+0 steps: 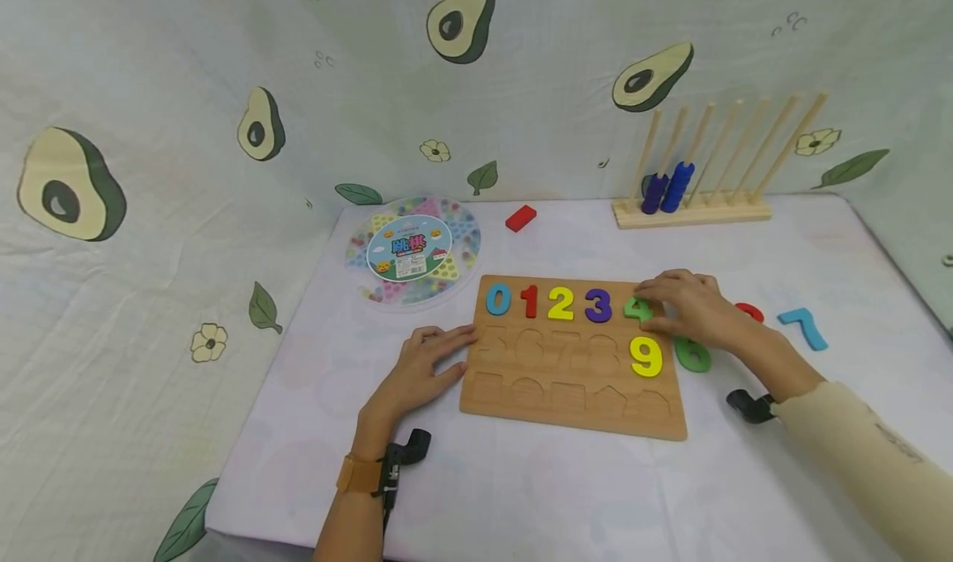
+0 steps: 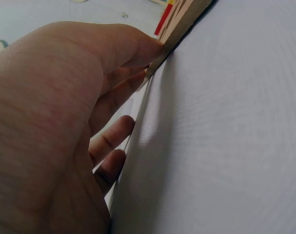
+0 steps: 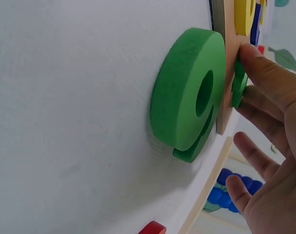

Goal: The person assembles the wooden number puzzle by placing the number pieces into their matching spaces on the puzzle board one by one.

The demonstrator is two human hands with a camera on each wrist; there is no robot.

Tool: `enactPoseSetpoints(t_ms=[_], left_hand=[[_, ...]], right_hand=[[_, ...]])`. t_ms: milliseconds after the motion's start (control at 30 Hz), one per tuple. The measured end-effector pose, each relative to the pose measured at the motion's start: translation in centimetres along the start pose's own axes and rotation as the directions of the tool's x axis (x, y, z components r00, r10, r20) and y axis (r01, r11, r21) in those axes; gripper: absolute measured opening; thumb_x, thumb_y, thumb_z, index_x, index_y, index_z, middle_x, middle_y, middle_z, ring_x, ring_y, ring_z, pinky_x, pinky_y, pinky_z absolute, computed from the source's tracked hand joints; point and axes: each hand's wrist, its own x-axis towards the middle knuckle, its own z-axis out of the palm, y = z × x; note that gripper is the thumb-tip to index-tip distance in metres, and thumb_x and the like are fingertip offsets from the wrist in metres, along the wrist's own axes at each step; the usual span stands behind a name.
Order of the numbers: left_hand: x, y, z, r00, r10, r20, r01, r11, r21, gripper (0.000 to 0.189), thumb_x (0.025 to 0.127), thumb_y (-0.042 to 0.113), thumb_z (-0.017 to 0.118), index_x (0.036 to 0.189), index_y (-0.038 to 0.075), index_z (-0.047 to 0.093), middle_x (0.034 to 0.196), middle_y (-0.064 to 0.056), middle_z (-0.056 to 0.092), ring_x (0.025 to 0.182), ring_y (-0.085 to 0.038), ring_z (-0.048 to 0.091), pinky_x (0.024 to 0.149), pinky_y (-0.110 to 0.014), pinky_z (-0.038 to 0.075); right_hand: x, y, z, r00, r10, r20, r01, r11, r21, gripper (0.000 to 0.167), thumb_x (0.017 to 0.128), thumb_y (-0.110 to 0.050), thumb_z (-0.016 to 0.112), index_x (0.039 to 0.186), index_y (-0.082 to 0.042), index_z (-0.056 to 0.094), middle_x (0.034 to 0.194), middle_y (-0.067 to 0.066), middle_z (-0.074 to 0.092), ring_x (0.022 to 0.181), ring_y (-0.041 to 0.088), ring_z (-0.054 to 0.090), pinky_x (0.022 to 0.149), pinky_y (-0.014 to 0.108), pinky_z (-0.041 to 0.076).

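A wooden number board point(image 1: 551, 398) lies on the table. My right hand point(image 1: 692, 309) pinches the green number 4 point(image 1: 634, 309) between thumb and fingers at the end of the top row. In the right wrist view, the green 4 point(image 3: 239, 84) is right at the board's surface. My left hand point(image 1: 417, 372) rests beside the board's left edge, fingers extended, with thumb and fingertips touching that edge. Blue 0, red 1, yellow 2 and purple 3 point(image 1: 598, 317) sit in the top row. A yellow 9 point(image 1: 656, 362) lies at the right of the second row.
A green 6 point(image 3: 174, 92) lies off the board's right edge, partly under my right hand from above. Farther right are a red piece point(image 1: 750, 310) and a blue 7 point(image 1: 810, 330). Behind stand a round game box point(image 1: 409, 247), a red block point(image 1: 520, 218) and a peg rack point(image 1: 692, 217) with blue beads.
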Motion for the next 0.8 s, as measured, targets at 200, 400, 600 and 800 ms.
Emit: enactPoseSetpoints(t_ms=[200, 400, 600, 800], left_hand=[[-0.03, 0.01, -0.01, 1.000, 0.013, -0.013, -0.013, 1.000, -0.011, 0.048, 0.099, 0.033, 0.062, 0.147, 0.030, 0.054, 0.154, 0.013, 0.043, 0.127, -0.022, 0.035, 0.102, -0.051, 0.028], [0.06, 0.09, 0.18, 1.000, 0.008, -0.009, -0.008, 1.000, -0.015, 0.048, 0.099, 0.034, 0.062, 0.146, 0.030, 0.054, 0.154, 0.014, 0.043, 0.127, -0.021, 0.034, 0.102, -0.051, 0.028], [0.18, 0.11, 0.25, 1.000, 0.005, 0.008, -0.005, 1.000, -0.001, 0.049, 0.099, 0.036, 0.061, 0.147, 0.032, 0.052, 0.154, 0.016, 0.042, 0.128, -0.021, 0.034, 0.102, -0.050, 0.028], [0.05, -0.13, 0.08, 1.000, 0.019, -0.007, -0.020, 1.000, -0.011, 0.048, 0.099, 0.034, 0.061, 0.147, 0.031, 0.053, 0.154, 0.016, 0.042, 0.126, -0.020, 0.035, 0.102, -0.049, 0.028]], right_hand=[[0.34, -0.06, -0.26, 1.000, 0.029, 0.000, -0.029, 0.999, -0.014, 0.049, 0.085, -0.032, 0.081, 0.125, -0.006, 0.070, 0.132, 0.018, 0.062, 0.131, 0.044, 0.036, 0.099, 0.067, 0.018], [0.37, -0.36, -0.46, 1.000, 0.020, 0.008, -0.019, 0.999, -0.031, 0.043, 0.083, -0.028, 0.083, 0.118, -0.005, 0.072, 0.129, 0.020, 0.063, 0.129, 0.045, 0.039, 0.100, 0.070, 0.016], [0.27, -0.57, -0.55, 1.000, 0.020, 0.017, -0.019, 0.999, -0.034, 0.039, 0.082, -0.025, 0.084, 0.114, -0.005, 0.073, 0.129, 0.021, 0.062, 0.128, 0.045, 0.040, 0.100, 0.072, 0.014], [0.20, -0.64, -0.55, 1.000, 0.020, 0.023, -0.019, 0.999, -0.025, 0.046, 0.088, -0.029, 0.078, 0.123, -0.003, 0.068, 0.135, 0.022, 0.058, 0.132, 0.045, 0.037, 0.101, 0.071, 0.015]])
